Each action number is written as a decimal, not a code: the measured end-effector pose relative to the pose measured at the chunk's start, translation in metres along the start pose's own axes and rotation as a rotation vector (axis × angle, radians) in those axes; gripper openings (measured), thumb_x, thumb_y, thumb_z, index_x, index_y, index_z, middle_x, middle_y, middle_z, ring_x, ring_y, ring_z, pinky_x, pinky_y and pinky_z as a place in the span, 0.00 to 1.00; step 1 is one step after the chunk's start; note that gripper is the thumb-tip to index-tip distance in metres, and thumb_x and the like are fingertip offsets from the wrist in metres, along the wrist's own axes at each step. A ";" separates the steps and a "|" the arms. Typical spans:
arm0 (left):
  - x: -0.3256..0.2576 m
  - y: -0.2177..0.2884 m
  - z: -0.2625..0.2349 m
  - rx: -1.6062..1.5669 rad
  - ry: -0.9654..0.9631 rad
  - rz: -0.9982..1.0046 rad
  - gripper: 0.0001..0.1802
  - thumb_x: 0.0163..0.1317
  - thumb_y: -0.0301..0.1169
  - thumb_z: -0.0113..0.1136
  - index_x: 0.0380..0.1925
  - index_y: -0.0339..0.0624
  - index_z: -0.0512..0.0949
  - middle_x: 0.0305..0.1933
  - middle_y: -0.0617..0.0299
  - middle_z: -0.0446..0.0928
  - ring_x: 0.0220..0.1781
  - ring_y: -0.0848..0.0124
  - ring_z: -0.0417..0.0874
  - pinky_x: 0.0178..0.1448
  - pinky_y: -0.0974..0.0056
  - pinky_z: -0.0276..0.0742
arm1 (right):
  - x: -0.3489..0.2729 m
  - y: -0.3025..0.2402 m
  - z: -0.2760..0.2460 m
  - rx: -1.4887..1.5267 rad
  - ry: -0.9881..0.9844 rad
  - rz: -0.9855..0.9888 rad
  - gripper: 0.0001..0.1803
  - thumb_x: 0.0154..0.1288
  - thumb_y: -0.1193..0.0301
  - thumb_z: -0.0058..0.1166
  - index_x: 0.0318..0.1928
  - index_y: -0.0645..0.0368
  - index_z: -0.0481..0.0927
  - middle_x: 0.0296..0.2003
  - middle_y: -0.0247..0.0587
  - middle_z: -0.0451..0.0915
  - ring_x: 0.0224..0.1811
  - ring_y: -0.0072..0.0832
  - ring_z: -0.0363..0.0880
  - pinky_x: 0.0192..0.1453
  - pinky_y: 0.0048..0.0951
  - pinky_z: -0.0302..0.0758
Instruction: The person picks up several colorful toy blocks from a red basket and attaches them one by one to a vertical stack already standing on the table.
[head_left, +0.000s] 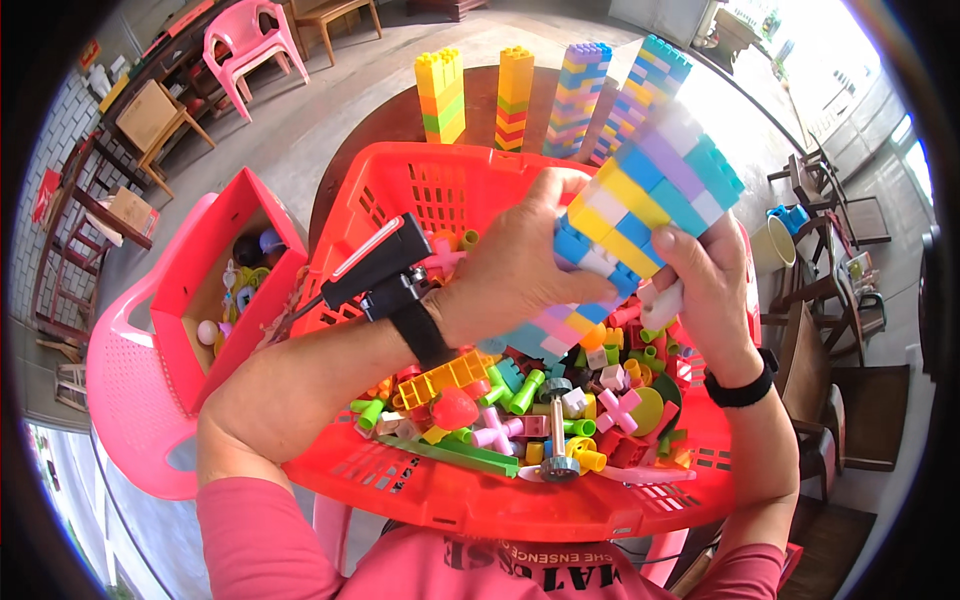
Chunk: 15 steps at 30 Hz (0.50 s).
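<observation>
A tall tower of toy building blocks [630, 215] in yellow, blue, white, purple and teal is tilted over the red basket, its top toward the far right. My left hand [520, 255] is closed around its left side, thumb across the lower part. On the right side my right hand [705, 275] grips it, thumb pressed on the face and the other fingers partly hidden behind. A pale piece [662, 303] shows under the right thumb; what it is I cannot make out. The red plastic basket [440, 505] below holds many loose toy pieces, among them a small toy dumbbell [557, 430].
Beyond the basket, a yellow-green tower [441, 98], a narrower yellow-red tower [513, 100] and two pastel towers [578, 100] [640, 95] stand on a round brown table [350, 150]. At left, a red box [180, 340] of toys rests on a pink chair [130, 400]. Wooden chairs [800, 370] stand at right.
</observation>
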<state>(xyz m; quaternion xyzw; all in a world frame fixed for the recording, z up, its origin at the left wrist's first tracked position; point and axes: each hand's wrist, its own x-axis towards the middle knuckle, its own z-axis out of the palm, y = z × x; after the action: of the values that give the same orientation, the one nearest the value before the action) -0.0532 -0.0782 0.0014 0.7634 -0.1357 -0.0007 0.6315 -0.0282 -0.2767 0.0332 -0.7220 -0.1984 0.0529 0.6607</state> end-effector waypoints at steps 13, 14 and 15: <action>-0.005 -0.002 -0.003 0.202 0.060 0.258 0.48 0.48 0.33 0.72 0.67 0.39 0.54 0.47 0.41 0.79 0.48 0.47 0.83 0.50 0.54 0.78 | 0.001 0.004 -0.004 0.028 -0.082 0.071 0.16 0.63 0.69 0.63 0.47 0.61 0.74 0.31 0.29 0.78 0.23 0.12 0.71 0.25 0.16 0.68; -0.005 -0.001 -0.003 0.191 0.061 0.276 0.48 0.48 0.33 0.71 0.67 0.40 0.54 0.47 0.40 0.79 0.48 0.46 0.83 0.50 0.53 0.78 | 0.000 0.004 -0.003 0.033 -0.091 0.079 0.16 0.63 0.69 0.63 0.47 0.61 0.74 0.31 0.29 0.78 0.23 0.12 0.71 0.25 0.16 0.68; -0.006 0.001 -0.004 0.185 0.065 0.303 0.48 0.49 0.32 0.71 0.68 0.40 0.53 0.47 0.40 0.79 0.48 0.45 0.83 0.50 0.53 0.78 | 0.000 0.004 -0.002 0.041 -0.100 0.080 0.16 0.63 0.70 0.63 0.47 0.61 0.74 0.31 0.29 0.78 0.23 0.12 0.71 0.25 0.16 0.68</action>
<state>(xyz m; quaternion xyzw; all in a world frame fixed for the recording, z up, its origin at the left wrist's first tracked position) -0.0587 -0.0736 0.0016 0.7887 -0.2284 0.1317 0.5553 -0.0267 -0.2784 0.0295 -0.7122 -0.2012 0.1192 0.6619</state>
